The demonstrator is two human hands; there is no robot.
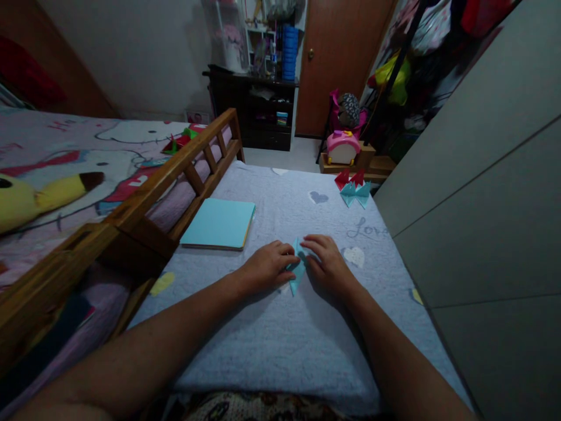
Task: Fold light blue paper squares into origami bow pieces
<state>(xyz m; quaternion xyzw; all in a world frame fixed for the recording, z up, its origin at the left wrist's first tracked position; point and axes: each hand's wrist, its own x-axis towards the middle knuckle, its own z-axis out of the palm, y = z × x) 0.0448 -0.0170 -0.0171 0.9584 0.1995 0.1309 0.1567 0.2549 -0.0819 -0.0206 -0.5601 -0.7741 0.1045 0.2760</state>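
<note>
A small piece of light-blue origami paper (298,271), folded to a narrow pointed shape, lies on the bedsheet between my hands. My left hand (272,264) grips its left side, with curled fingers and the thumb on the paper. From the other side my right hand (326,261) pinches at its upper right edge, fingers bent. The fingers cover part of the folds. To the left rests a stack of square origami paper (221,223) with a light-blue sheet on top. Finished-looking folded pieces, red ones (349,178) and light-blue ones (355,193), sit at the far right corner.
A wooden bed rail (175,161) runs along the left, with another bed and a yellow plush toy (39,199) beyond. A pale cabinet (491,193) borders the right side. Past the bed's far end stand a dark shelf (258,111) and a pink toy case (343,147).
</note>
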